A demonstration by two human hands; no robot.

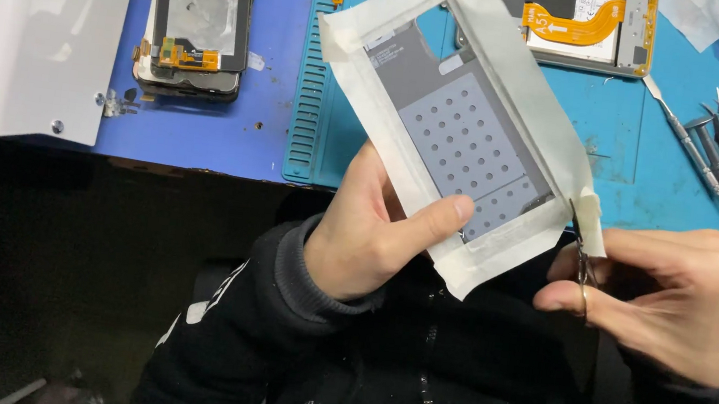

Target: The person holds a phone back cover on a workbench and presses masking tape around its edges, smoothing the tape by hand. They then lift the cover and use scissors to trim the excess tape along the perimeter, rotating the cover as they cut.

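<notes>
Left hand (365, 234) grips a flat grey rectangular phone panel (465, 142) bordered in cream masking tape, thumb clamped on its lower edge, held above the teal work mat (627, 151). A small white label sits at the panel's upper corner. Right hand (673, 296), fingers closed, holds small metal scissors (583, 259) at the tape's corner.
</notes>
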